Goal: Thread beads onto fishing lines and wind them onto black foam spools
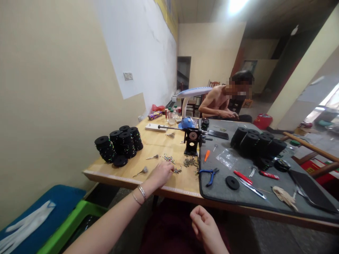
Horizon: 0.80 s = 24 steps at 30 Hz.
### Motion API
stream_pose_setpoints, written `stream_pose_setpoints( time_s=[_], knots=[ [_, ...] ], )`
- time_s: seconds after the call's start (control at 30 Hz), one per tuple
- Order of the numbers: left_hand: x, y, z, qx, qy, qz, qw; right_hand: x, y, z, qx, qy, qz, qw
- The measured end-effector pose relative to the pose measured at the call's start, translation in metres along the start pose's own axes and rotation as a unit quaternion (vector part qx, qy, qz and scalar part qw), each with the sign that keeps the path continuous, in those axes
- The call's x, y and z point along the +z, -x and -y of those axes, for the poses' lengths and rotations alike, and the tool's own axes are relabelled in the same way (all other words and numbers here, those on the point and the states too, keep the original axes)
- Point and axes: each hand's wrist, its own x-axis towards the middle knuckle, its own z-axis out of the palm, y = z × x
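Note:
My left hand [162, 174] rests over the wooden table near its front edge, fingers drawn together at a small pile of dark little pieces [177, 170]. Whether a piece is between the fingertips cannot be made out. Just beyond lie a pile of colourful bead-like pieces [168, 158] and a pile of brownish ones [190, 162]. My right hand [202, 222] hangs in front of the table edge, its fingers curled and thumb pressed against them; anything inside is hidden. A black hand-cranked winding device [191, 141] stands behind the piles.
Black spools [106, 150] are stacked at left, more spools [249, 141] at right. Blue pliers [210, 175], an orange-handled tool [207, 156], scissors [253, 188] and a phone [218, 134] lie on the grey mat [219, 194]. A lamp [186, 121] and a seated person [219, 102] are beyond.

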Motion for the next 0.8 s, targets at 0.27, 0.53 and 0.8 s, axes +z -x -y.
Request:
stream_pose_setpoints(
  time_s=[0.27, 0.53, 0.8],
  knots=[
    [0.016, -0.007, -0.002, 0.026, -0.018, 0.023, 0.999, -0.004, 0.002, 0.000, 0.001, -0.020, -0.013, 1.000],
    [0.012, -0.010, -0.012, 0.034, -0.009, 0.016, 0.999, -0.005, 0.005, -0.004, -0.012, -0.041, -0.003, 0.999],
    [0.022, 0.080, -0.077, -0.160, 0.506, 0.053, 0.846, 0.010, 0.022, 0.013, -0.014, -0.010, 0.007, 1.000]
  ],
)
